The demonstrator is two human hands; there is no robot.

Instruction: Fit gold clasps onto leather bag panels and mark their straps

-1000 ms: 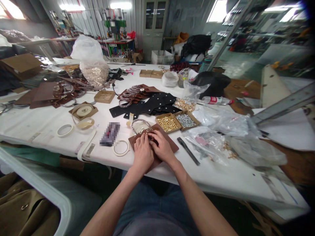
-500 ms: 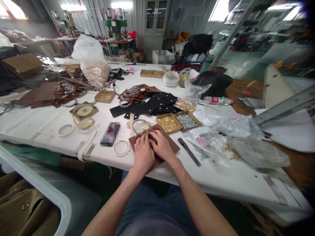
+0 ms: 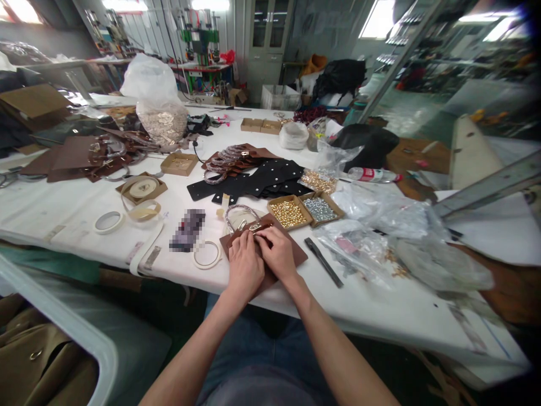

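Note:
A brown leather-like bag panel [image 3: 298, 255] lies at the table's front edge. It has a looped handle [image 3: 236, 208] wrapped in a pale covering and shiny metal hardware [image 3: 254, 227] near its upper edge. My left hand [image 3: 245, 264] is closed on the panel's left part, fingers bent and close together over it. Beside it, my right hand [image 3: 278, 252] is pinched just below the hardware, thumb and fingertips almost meeting the left fingers. Whatever lies between the right fingertips is too small to make out. The hands hide the middle of the panel.
Boxes of gold studs [image 3: 288, 213] and silver studs [image 3: 319, 207] stand behind the panel. A dark flat tool [image 3: 323, 262] lies to the right, near plastic bags [image 3: 355, 248]. Leftward are a tape roll [image 3: 207, 255] and a blurred-out item [image 3: 187, 230]. Black pieces [image 3: 266, 179] lie behind.
The right fingers have drawn down slightly from the hardware, so more of the metal shows. The left hand stays on the panel. The view has shifted a little.

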